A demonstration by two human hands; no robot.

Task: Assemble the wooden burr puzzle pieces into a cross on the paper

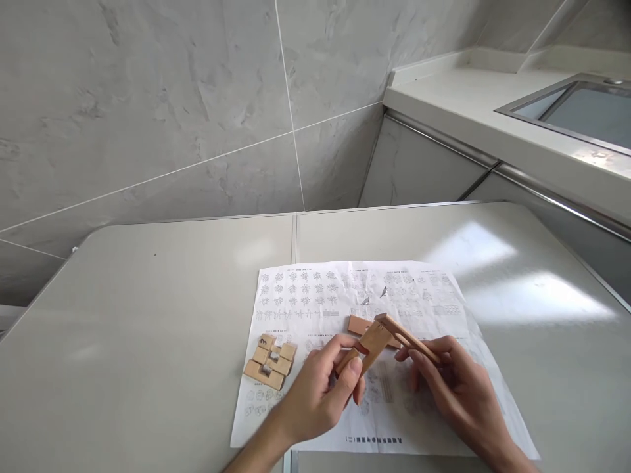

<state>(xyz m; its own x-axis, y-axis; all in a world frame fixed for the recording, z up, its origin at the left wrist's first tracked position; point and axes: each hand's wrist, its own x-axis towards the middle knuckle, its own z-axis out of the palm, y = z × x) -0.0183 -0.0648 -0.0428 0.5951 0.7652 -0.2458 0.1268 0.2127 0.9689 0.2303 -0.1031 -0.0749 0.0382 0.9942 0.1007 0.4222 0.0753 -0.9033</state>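
Left hand [323,394] pinching one notched block [374,339], right hand [456,387] pinching one slotted bar [415,344]; one paper sheet [419,430] beneath.

A pale, glossy table [162,315] carries a creased, printed paper sheet [379,420].

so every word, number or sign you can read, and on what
"3": on the wooden block at left
"(二)": ends the printed sheet's upside-down heading; the rest is unclear
Wooden piece in left hand: mark too blurred to read
Sheet's other print: too small to read

Left grip [326,393], right grip [456,382], held wooden pieces [375,339]
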